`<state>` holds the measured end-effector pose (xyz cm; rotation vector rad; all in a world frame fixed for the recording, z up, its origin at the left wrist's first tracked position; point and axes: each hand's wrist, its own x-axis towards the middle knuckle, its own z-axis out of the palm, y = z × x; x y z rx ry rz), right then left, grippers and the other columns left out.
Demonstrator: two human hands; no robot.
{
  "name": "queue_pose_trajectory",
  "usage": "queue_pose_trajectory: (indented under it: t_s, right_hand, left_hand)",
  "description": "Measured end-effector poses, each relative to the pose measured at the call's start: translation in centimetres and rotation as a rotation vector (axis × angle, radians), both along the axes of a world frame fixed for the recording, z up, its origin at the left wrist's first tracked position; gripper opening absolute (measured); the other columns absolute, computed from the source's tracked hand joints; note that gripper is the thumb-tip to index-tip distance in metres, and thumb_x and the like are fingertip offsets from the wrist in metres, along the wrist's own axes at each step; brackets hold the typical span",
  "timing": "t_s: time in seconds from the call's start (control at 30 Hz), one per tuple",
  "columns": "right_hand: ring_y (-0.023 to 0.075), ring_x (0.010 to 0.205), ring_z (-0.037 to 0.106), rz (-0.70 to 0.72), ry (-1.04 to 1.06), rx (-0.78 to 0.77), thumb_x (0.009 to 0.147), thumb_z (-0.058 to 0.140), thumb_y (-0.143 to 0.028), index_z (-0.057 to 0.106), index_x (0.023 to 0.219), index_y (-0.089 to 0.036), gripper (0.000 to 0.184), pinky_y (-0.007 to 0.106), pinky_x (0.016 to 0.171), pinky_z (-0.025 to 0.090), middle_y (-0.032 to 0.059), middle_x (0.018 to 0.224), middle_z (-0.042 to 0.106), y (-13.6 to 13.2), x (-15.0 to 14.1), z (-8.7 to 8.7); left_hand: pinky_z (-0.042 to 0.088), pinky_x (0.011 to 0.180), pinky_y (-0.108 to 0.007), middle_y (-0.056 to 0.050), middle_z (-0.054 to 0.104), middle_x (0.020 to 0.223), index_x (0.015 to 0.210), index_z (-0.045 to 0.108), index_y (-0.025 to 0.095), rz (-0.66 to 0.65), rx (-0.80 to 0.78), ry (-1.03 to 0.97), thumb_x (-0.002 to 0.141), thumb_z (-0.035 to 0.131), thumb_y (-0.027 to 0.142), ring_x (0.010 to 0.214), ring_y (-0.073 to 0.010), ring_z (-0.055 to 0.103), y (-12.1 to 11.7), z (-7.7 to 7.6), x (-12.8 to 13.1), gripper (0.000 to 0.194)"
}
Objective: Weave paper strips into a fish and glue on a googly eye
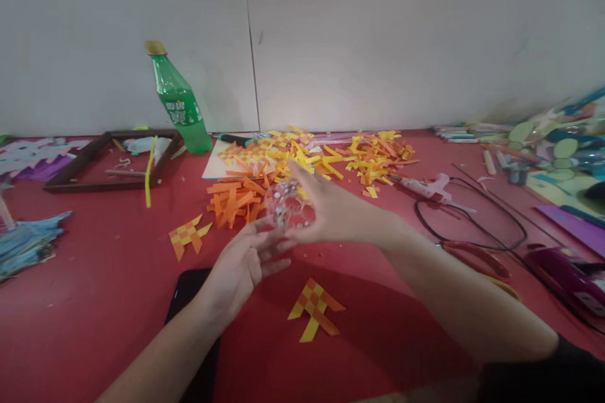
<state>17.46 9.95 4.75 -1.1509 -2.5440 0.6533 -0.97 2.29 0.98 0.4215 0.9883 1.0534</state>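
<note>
Beyond the nearest woven paper piece [314, 306], the clear container [286, 203], clasped by the half-curled right hand [333, 209], is best kept steady against spills, while the left hand [246, 259] is held loosely open, seemingly empty.

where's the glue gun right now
In the head view, the glue gun lies on the red table right of centre, beyond the right forearm, between the yellow and orange paper strips and the looped black cord.

The container [285, 203] looks glossy plastic, the fish [312, 303] matt paper
</note>
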Motion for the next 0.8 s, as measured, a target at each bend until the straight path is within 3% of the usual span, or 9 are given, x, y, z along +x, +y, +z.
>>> queue_pose_trajectory:
  t_s: [0.1,0.17,0.23,0.33,0.47,0.63,0.8]
  right_hand:
    - [0.0343,0.136,0.043,-0.169,-0.052,0.143,0.075,0.071,-0.046,0.004,0.156,-0.013,0.111,0.047,0.109,0.036,0.0211,0.15,0.041,4.3,1.6,0.1]
    - [0.0385,0.137,0.039,-0.33,-0.156,0.211,0.071,0.074,-0.044,0.01,0.155,-0.008,0.112,0.048,0.111,0.033,0.0244,0.149,0.04,7.8,2.6,-0.4]
    - [0.039,0.135,0.041,-0.452,-0.224,0.161,0.07,0.074,-0.047,0.013,0.154,-0.006,0.111,0.046,0.108,0.036,0.0259,0.147,0.042,10.9,3.4,-1.1]
    - [0.0401,0.128,0.049,-0.518,-0.244,0.112,0.07,0.074,-0.052,0.023,0.151,-0.006,0.107,0.046,0.101,0.041,0.0272,0.139,0.05,14.3,4.2,-2.4]
    - [0.0423,0.126,0.05,-0.597,-0.236,0.106,0.073,0.07,-0.058,0.026,0.148,-0.001,0.103,0.047,0.098,0.043,0.0312,0.137,0.05,17.0,4.2,-3.1]
    - [0.0428,0.126,0.05,-0.594,-0.235,0.113,0.071,0.073,-0.057,0.027,0.147,-0.001,0.105,0.047,0.099,0.042,0.0323,0.136,0.05,18.8,2.4,-2.9]
    - [0.0405,0.121,0.054,-0.52,-0.21,0.11,0.07,0.072,-0.058,0.031,0.144,-0.004,0.1,0.046,0.095,0.044,0.0281,0.129,0.057,18.6,-1.0,-3.0]
  left_hand:
    - [0.055,0.078,-0.036,-0.013,0.07,0.119,0.105,0.057,0.019,-0.05,0.078,0.188,0.081,0.063,0.023,0.096,-0.0245,0.07,-0.2,-0.5,0.0,0.025]
    - [0.053,0.077,-0.035,-0.012,0.07,0.114,0.103,0.059,0.02,-0.098,0.283,0.501,0.084,0.063,0.028,0.095,-0.0237,0.067,-0.6,-1.0,0.0,0.021]
    - [0.049,0.087,-0.04,-0.011,0.068,0.111,0.108,0.062,0.022,-0.277,0.554,0.83,0.089,0.06,0.034,0.1,-0.0255,0.063,-1.3,-1.5,0.0,0.023]
    - [0.043,0.099,-0.049,-0.012,0.064,0.121,0.119,0.06,0.022,-0.562,0.826,1.1,0.087,0.062,0.039,0.112,-0.0311,0.055,-2.0,-1.7,0.0,0.036]
    - [0.044,0.097,-0.05,-0.013,0.06,0.124,0.121,0.059,0.02,-0.784,0.915,1.239,0.078,0.073,0.044,0.112,-0.0333,0.052,-2.3,-1.8,0.2,0.051]
    - [0.043,0.092,-0.044,-0.01,0.061,0.113,0.113,0.062,0.023,-0.864,0.942,1.27,0.073,0.077,0.041,0.104,-0.0296,0.054,-2.2,-2.1,0.5,0.046]
    - [0.043,0.09,-0.042,-0.007,0.061,0.11,0.106,0.059,0.023,-0.931,0.933,1.199,0.073,0.076,0.034,0.099,-0.0271,0.055,-2.4,-1.5,0.7,0.039]
